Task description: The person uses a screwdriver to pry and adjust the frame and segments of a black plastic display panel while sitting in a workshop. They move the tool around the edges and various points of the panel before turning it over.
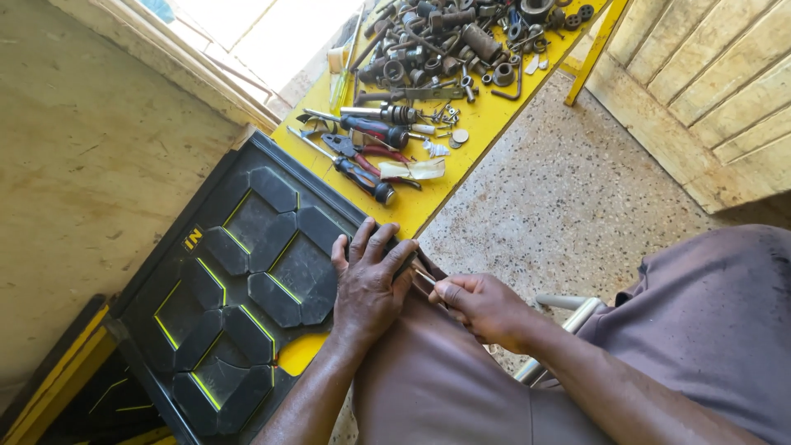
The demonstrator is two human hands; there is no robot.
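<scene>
Left hand: your left hand (368,284) lies flat, fingers spread, on the near edge of the black toolbox lid (247,280), pressing down rather than closing round anything.
Right hand: your right hand (482,306) sits just right of the lid's edge, over your lap; its grip is pinched shut on a thin metal tool (426,276).
Thin tool: only a short bright length shows between the two hands, its tip pointing at the lid's edge under your left fingers; you cannot tell what kind of tool it is.
Toolbox lid: black with yellow-lined hexagon panels, it rests on the yellow surface (486,124) and overhangs toward your knees.
Beyond the lid: pliers with red and blue handles (367,161) and screwdrivers (383,124) lie just past its far corner.
Farther from the lid: a heap of rusty nuts, bolts and fittings (461,41) covers the far end of the surface.
Right of the lid: speckled floor (568,198) and a wooden door (709,82).
</scene>
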